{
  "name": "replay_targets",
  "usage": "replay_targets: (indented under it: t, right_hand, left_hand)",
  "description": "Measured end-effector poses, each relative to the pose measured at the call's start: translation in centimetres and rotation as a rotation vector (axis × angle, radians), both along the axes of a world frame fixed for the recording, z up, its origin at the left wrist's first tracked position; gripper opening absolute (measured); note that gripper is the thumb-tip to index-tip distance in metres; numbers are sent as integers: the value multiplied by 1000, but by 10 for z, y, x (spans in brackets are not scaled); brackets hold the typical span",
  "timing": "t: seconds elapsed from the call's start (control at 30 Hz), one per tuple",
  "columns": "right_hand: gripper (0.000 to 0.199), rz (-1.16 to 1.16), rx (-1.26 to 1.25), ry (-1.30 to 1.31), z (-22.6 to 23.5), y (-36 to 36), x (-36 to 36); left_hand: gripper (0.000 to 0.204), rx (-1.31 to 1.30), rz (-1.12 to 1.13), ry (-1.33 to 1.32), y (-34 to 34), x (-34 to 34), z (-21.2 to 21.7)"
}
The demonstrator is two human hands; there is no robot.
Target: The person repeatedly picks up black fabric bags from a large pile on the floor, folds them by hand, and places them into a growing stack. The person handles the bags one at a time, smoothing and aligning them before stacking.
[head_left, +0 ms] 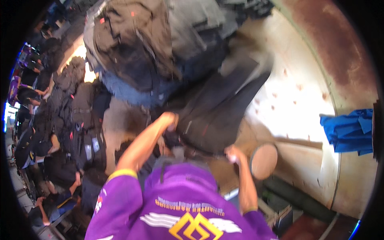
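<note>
A pair of black trousers stretches out in front of me, its waist end toward my body and its legs running away to the far right. My left hand is closed at one corner of the waist. At the other corner my right hand pinches the edge. The far ends of the legs are smeared by motion. Beyond my left hand, a brown garment lies on a heap of dark clothes, with blue denim-like cloth under it.
A pale board surface lies to the right, with a blue cloth hanging beyond it. A round wooden disc is beside my right forearm. Dark garments are piled at the left, where several other people sit.
</note>
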State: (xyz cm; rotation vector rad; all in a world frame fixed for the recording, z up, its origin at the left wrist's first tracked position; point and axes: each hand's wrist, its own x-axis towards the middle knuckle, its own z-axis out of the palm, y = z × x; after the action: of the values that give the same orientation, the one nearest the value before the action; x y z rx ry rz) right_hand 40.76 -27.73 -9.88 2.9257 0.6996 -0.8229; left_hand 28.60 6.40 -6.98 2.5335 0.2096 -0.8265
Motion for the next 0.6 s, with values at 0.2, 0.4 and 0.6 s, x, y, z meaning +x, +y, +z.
replay_targets:
  t: [0.2, 0.4, 0.6]
  right_hand:
    - [41, -444, 599, 410, -53, -100, -4]
    - [39, -607, 557, -59, 107, -78, 75]
    - [33, -349, 794, -444, 231, -73, 62]
  left_hand:
    - [37, -219, 76, 322, 73, 43, -77]
    - [37, -247, 107, -348, 54, 150, 86]
    - [31, -309, 54, -635, 66, 172, 149]
